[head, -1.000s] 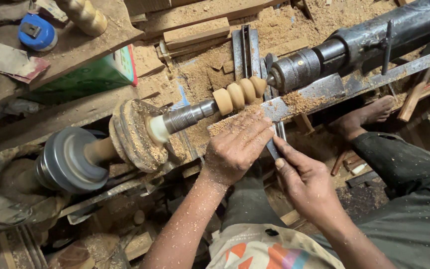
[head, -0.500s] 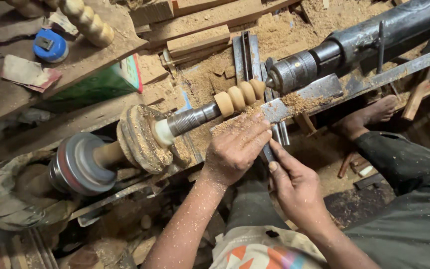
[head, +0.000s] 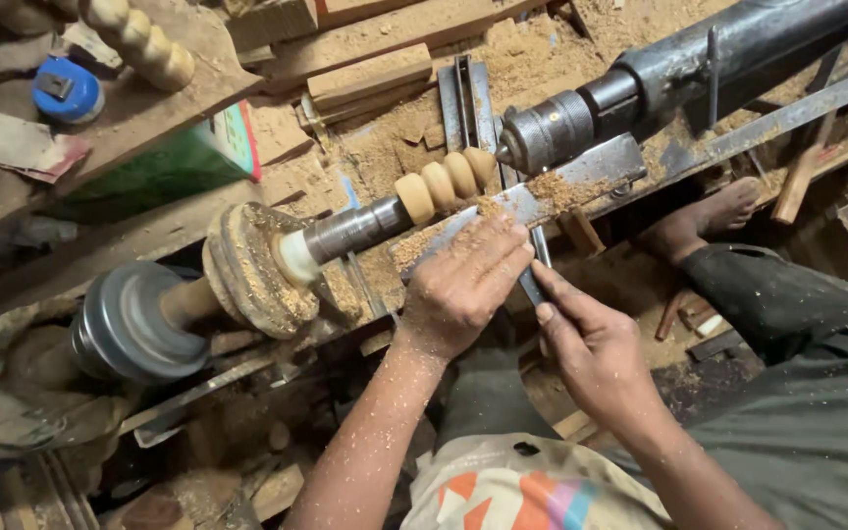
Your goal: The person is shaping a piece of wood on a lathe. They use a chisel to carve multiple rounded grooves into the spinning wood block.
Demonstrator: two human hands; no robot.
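Head view: both hands, left [head: 463,285] and right [head: 586,344], grip the chisel [head: 532,285]; keep it braced on the rest [head: 581,177] beside the spindle [head: 444,182].

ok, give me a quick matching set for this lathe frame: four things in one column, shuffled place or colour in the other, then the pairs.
Things:
1. beaded wooden workpiece
2. left hand
3. right hand
4. round capped container

Places or colours:
A. blue, on the plank at upper left
B. pale tan, held between the two metal ends of the lathe
C. dusted with sawdust, pressed on the flat metal tool just below the workpiece
D. lower down, fingers on the tool's dark shaft

Pairs: 1-B, 2-C, 3-D, 4-A
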